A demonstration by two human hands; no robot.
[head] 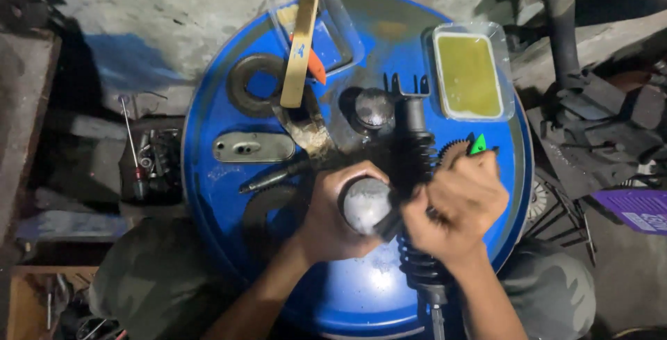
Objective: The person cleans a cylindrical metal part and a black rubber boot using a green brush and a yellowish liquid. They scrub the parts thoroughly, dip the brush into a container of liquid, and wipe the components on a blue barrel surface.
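Grey round cap [364,204] sits cupped in the left hand [332,215] over the blue drum top [208,173], the right hand [455,204] closed around a black ribbed boot [415,152]; best kept square, grip firm.

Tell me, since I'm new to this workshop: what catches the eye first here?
The blue drum lid fills the middle as a worktop. At its near side the left hand holds a grey round can, and the right hand rests on a black ribbed rubber boot. A tray of yellow-green grease sits at the far right.
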